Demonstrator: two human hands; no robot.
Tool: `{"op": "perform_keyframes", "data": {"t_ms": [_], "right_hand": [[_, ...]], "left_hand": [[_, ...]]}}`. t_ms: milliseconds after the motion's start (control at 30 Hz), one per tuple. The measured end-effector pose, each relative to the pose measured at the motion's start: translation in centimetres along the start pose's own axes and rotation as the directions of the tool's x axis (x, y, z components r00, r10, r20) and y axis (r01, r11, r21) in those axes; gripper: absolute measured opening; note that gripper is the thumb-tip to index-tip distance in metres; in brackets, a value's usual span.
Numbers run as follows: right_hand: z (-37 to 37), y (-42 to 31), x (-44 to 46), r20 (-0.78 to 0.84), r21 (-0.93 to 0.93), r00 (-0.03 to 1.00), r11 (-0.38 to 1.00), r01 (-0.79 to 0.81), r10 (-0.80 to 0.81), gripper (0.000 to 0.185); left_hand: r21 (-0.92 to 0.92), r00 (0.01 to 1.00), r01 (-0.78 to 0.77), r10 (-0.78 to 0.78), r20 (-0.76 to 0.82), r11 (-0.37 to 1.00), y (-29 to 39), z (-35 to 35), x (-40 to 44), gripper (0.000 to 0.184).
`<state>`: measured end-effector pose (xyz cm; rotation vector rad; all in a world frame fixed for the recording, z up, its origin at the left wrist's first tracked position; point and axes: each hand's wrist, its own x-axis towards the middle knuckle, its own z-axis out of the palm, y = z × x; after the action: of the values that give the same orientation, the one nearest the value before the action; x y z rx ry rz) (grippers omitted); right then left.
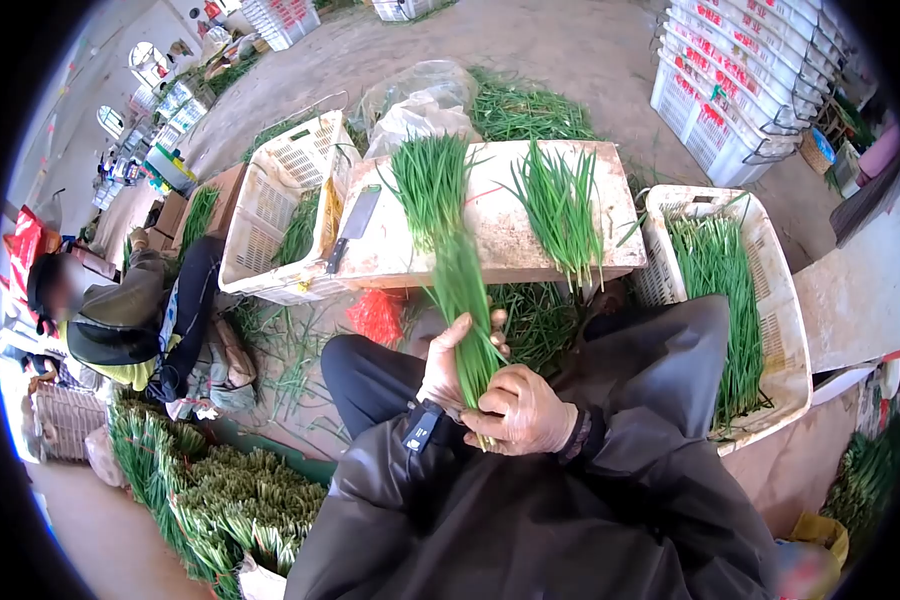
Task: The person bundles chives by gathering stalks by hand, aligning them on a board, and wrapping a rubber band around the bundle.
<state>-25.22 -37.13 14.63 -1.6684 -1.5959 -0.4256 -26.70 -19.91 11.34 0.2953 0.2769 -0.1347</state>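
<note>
A bunch of long green stalks (460,285) is held upright over my lap. My left hand (448,362) is wrapped round its middle. My right hand (525,410) closes on the pale lower ends of the same bunch. Beyond them, on the stained white board (490,215), lie a green bundle (428,180) at the centre, partly behind the held bunch, and a looser bundle (560,215) to the right. A knife (353,228) with a dark handle rests at the board's left edge.
White crates (315,140) (785,330) flank the board, both with stalks inside. Red netting (375,315) lies below the board. Stalk bundles (230,490) stand at lower left. A co-worker (120,310) sits at left. Stacked crates (735,80) rise at upper right.
</note>
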Motion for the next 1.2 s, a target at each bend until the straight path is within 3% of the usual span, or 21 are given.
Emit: {"op": "perform_keyframes", "data": {"t_ms": [100,200,233,367,433,467,567,700,800,900,967,1133,1200], "right_hand": [[-0.9,0.3,-0.7,0.032,0.051,0.999,0.998,-0.033,0.031,0.038],[-2.6,1.1,-2.0,0.088,0.114,0.992,0.989,-0.098,0.088,0.050],[-3.0,1.6,-2.1,0.053,0.100,0.991,0.987,-0.128,0.123,0.044],[-2.9,4.6,-3.8,-0.128,0.094,0.898,0.907,-0.411,0.420,0.029],[-2.8,4.7,-2.6,-0.019,0.344,0.727,0.688,-0.640,0.686,0.033],[-2.5,4.8,-2.2,0.037,0.451,0.703,0.616,-0.646,0.710,0.040],[-0.4,5.2,-1.3,0.070,0.392,0.739,0.662,-0.638,0.670,0.042],[2.2,5.7,-1.4,0.017,0.392,0.721,0.659,-0.642,0.692,0.025],[1.9,5.6,-1.2,0.036,0.500,0.620,0.523,-0.690,0.784,0.019],[1.2,7.2,-2.3,0.282,0.816,0.438,0.027,-0.578,0.854,0.014],[1.6,8.2,-3.7,0.333,0.912,0.408,-0.181,-0.368,0.850,0.020],[1.6,9.3,-4.8,0.332,0.937,0.533,-0.205,-0.283,0.778,0.020],[1.2,9.5,-5.3,0.384,0.896,0.515,-0.176,-0.407,0.767,0.019]], "left_hand": [[0.131,0.989,-0.143,0.136,0.062,0.981,1.4,-0.3,0.6,0.062],[0.229,0.959,-0.278,0.282,0.015,0.933,3.4,-0.5,1.5,0.067],[0.261,0.946,-0.317,0.325,0.014,0.912,4.0,-0.3,1.7,0.067],[0.293,0.926,-0.367,0.377,0.025,0.883,5.4,-1.1,2.3,0.071],[0.326,0.921,-0.377,0.388,0.034,0.867,5.2,-1.2,2.5,0.071],[0.344,0.919,-0.382,0.393,0.040,0.858,5.1,-1.3,2.6,0.070],[0.352,0.925,-0.371,0.374,0.063,0.859,4.5,-1.2,3.0,0.069],[0.378,0.934,-0.352,0.346,0.087,0.856,4.2,-1.6,3.4,0.071],[0.375,0.926,-0.375,0.364,0.105,0.847,4.3,-0.9,3.2,0.070],[0.375,0.938,-0.347,0.328,0.116,0.860,5.4,-1.3,3.2,0.079],[0.279,0.929,-0.370,0.346,0.133,0.886,5.7,-1.9,3.5,0.078],[0.196,0.905,-0.426,0.411,0.112,0.883,6.9,-1.5,3.8,0.068],[0.251,0.871,-0.478,0.492,0.012,0.841,7.9,-1.2,3.6,0.065]]}}
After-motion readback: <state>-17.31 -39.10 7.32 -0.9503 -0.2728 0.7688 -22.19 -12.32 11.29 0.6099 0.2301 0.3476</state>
